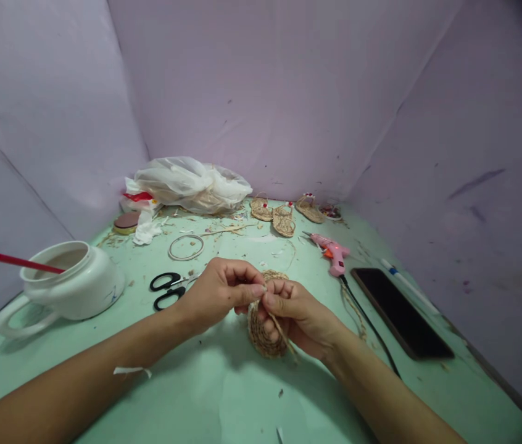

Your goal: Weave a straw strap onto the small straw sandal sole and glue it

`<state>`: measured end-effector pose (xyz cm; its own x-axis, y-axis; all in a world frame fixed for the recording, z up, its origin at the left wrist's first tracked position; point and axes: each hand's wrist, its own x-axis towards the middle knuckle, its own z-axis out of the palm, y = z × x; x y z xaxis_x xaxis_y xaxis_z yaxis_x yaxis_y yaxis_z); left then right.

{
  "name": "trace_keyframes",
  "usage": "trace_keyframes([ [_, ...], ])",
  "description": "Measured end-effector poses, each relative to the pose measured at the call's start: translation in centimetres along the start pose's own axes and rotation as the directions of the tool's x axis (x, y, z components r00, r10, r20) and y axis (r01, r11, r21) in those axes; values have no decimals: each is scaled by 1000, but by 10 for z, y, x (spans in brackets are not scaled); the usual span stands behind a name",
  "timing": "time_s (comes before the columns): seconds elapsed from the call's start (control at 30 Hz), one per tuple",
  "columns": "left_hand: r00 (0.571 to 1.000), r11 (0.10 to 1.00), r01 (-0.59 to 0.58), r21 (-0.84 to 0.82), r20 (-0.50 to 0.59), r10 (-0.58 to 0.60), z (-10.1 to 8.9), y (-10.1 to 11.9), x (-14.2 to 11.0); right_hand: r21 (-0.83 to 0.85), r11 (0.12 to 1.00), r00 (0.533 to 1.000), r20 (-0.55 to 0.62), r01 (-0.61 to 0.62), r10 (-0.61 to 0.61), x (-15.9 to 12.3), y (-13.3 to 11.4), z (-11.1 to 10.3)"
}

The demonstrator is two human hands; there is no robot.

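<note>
Braided straw oval (265, 343) | left hand (218, 293), right hand (298, 311): both pinching strand (283, 335) | white pot (80, 290): blue marks (112, 294), illegible

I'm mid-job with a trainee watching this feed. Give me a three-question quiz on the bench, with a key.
1. True or false: the left hand and right hand meet at the coiled woven piece.
2. Which lies nearest the left hand?
A) phone
B) black-handled scissors
C) plastic bag
3. How many small woven sandals are grouped near the back wall?

Key: 1. True. 2. B. 3. Three.
</note>
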<state>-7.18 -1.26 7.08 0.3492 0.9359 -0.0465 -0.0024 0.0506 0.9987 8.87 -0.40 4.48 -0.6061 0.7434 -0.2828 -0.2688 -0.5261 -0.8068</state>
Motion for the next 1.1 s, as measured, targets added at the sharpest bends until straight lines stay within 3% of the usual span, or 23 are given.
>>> trace_keyframes([
  [0.1,998,1000,10,12,-65,-9,1,3,0,-120,961,951,-157,248,-265,0,0,3],
  [0.2,994,998,54,-18,-89,-56,2,5,0,-226,909,887,-232,351,-400,0,1,5],
  [0.33,985,974,162,-157,-35,-169,4,2,-2,-215,924,897,-250,317,-366,-1,3,7],
  [0.47,979,944,197,-264,-1,-205,4,-4,0,-172,932,904,-243,318,-353,0,6,10],
  [0.67,969,898,241,-369,32,-247,4,-10,2,-325,860,827,-283,394,-486,2,14,8],
  [0.93,937,917,349,-193,86,-338,3,-1,-1,-459,803,789,-291,381,-541,-4,8,15],
  [1.1,933,924,359,-131,23,-359,8,-1,-1,-417,847,832,-297,329,-470,-4,9,19],
])
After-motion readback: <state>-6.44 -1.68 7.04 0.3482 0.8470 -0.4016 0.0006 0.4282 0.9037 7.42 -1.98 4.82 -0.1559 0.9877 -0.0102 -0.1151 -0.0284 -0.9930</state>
